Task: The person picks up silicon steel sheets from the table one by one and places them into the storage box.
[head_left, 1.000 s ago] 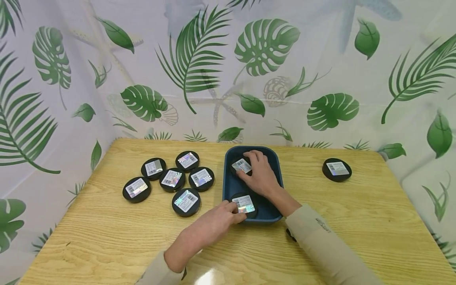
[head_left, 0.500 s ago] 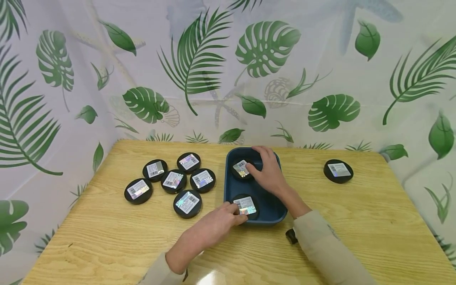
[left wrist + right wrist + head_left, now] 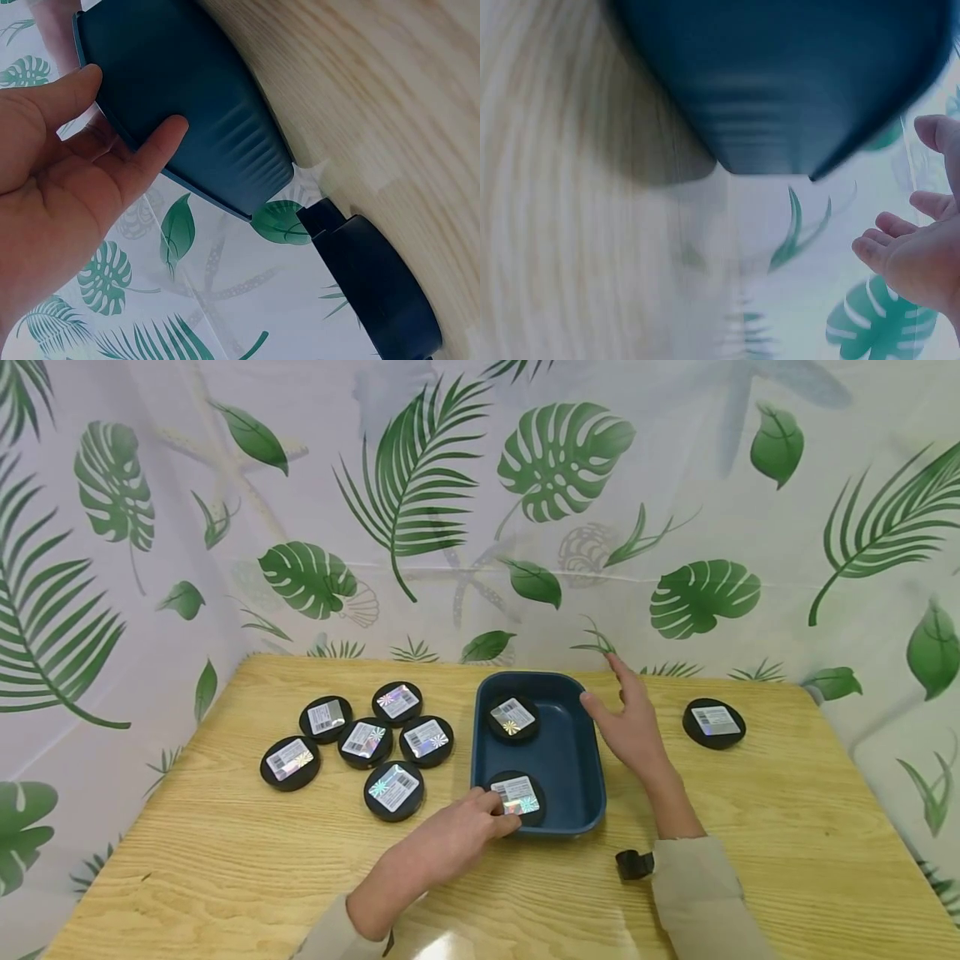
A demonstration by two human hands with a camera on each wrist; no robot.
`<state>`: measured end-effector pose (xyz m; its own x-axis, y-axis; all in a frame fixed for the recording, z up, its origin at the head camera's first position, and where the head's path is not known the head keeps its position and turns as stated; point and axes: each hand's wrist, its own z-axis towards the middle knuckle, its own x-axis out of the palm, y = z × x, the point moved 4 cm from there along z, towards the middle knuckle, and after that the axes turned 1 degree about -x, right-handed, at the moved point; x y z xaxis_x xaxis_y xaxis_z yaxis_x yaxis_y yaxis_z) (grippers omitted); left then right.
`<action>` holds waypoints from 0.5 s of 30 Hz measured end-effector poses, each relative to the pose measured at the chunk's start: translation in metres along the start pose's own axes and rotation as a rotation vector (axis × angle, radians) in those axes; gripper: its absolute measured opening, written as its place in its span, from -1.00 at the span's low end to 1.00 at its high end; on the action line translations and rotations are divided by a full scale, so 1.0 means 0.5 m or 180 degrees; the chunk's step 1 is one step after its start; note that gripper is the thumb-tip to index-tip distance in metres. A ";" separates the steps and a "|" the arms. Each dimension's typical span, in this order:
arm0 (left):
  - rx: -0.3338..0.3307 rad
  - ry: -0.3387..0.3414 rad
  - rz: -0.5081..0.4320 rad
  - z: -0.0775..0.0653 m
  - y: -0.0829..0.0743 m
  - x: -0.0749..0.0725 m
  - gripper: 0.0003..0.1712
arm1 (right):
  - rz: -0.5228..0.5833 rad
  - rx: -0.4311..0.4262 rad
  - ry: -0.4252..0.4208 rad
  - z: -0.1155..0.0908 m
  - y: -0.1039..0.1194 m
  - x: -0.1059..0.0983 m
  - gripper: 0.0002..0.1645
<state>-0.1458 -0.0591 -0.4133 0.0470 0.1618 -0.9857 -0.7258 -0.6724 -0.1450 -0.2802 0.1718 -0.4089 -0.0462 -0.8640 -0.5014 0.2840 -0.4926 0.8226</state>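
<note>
A dark blue plastic bin stands on the table with two round black discs inside, each bearing a white barcode label. The far disc lies at the back left, the near disc at the front left. My left hand grips the bin's near-left corner, some fingers over the rim beside the near disc. In the left wrist view, the thumb and one finger of my left hand show against the bin's outer wall. My right hand is raised just right of the bin, fingers spread, holding nothing.
Several labelled black discs lie grouped on the table left of the bin. One more disc lies to the far right. A black strap piece shows beside the right sleeve. A leaf-patterned cloth hangs behind the table.
My right hand has let go of the far disc in the bin and moved right, out past the bin's right rim. My left hand has stayed at the near corner.
</note>
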 end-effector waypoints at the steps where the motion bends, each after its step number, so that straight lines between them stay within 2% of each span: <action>1: -0.0006 0.0010 -0.0015 -0.001 0.000 0.000 -0.63 | 0.0006 0.0037 -0.0054 -0.004 -0.005 -0.008 -0.12; 8: -0.0057 0.0096 -0.0041 -0.002 -0.001 0.003 -0.61 | 0.0068 0.0195 -0.0220 -0.027 -0.040 -0.051 -0.11; 15: -0.0044 0.0022 0.0004 -0.002 0.000 0.000 -0.63 | -0.0239 0.0339 -0.0239 -0.032 -0.063 -0.104 -0.07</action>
<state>-0.1449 -0.0599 -0.4132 0.0508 0.1558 -0.9865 -0.7163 -0.6826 -0.1447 -0.2713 0.2337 -0.4132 -0.1362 -0.8277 -0.5443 0.1740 -0.5609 0.8094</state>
